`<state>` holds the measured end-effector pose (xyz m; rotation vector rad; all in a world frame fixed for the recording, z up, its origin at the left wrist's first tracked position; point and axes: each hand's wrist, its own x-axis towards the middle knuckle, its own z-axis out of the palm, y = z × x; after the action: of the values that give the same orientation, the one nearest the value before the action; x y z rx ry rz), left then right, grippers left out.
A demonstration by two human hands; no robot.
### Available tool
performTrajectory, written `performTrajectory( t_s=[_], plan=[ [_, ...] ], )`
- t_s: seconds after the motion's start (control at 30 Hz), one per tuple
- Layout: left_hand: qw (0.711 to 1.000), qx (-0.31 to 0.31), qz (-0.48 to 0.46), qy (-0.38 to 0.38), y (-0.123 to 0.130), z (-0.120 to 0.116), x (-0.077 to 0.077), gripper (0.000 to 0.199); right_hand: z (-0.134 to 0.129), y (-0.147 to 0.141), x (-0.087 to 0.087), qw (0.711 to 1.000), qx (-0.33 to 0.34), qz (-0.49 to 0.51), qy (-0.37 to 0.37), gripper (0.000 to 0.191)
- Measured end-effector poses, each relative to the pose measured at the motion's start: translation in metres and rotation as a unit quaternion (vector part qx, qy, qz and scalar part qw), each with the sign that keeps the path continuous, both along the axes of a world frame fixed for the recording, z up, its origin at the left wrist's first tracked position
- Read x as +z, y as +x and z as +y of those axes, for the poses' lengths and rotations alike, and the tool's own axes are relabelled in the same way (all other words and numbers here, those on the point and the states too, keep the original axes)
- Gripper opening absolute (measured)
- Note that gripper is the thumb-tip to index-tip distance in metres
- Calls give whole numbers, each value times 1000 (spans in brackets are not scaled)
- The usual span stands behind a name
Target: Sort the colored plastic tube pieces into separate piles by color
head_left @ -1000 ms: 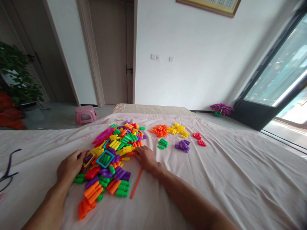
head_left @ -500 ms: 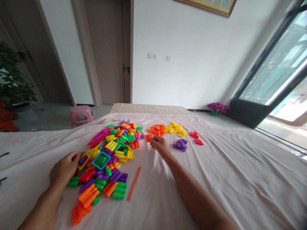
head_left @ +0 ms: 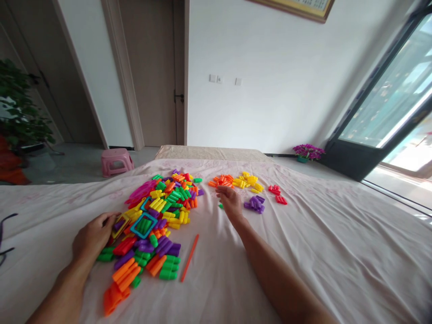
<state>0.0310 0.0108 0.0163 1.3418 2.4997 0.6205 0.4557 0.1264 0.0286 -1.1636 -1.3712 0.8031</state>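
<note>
At the left edge of a mixed heap of bullet-shaped plastic building blocks (head_left: pixel 173 196), my left hand (head_left: pixel 92 236) rests with its fingers curled. They touch the heap beside a yellow square frame (head_left: pixel 119 226); what they grip, if anything, is hidden. My right hand (head_left: pixel 231 201) is at the near edge of a small pile of orange blocks (head_left: pixel 221 180), fingers bent together. Whether a block is between its fingertips I cannot make out. A green block (head_left: pixel 221 206) shows just under that hand. Purple blocks (head_left: pixel 255 204) lie to its right, yellow blocks (head_left: pixel 248 180) beyond.
Red blocks (head_left: pixel 277 194) lie farther right on the pale cloth (head_left: pixel 320 252). A blue square frame (head_left: pixel 143 225) sits on the heap, and an orange stick (head_left: pixel 190 258) lies to its right. Dark glasses arms (head_left: pixel 7 216) show at the left edge. A pink stool (head_left: pixel 117 162) stands beyond.
My right hand has shifted slightly right and away from me to the orange pile. The orange block at its fingertips no longer shows separately. A green block is uncovered. My left hand stays put.
</note>
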Motion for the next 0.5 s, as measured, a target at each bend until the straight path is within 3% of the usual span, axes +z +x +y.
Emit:
performTrajectory(
  t_s=[0.1,0.23,0.37,0.5],
  plan=[
    [1000,17,-10,-15,3,-2,4,60,-16,-18,-3,987,47,-141,62,25],
    [1000,15,-3,-12,5,-2,5,60,-43,-41,-2,938,155,-284,127,26],
    [1000,9,-7,-17,2,-1,3,61,-60,-59,3,882,225,-377,171,47],
    [1000,8,4,-14,1,-1,1,61,-62,-65,-2,851,264,-417,179,33]
  ],
)
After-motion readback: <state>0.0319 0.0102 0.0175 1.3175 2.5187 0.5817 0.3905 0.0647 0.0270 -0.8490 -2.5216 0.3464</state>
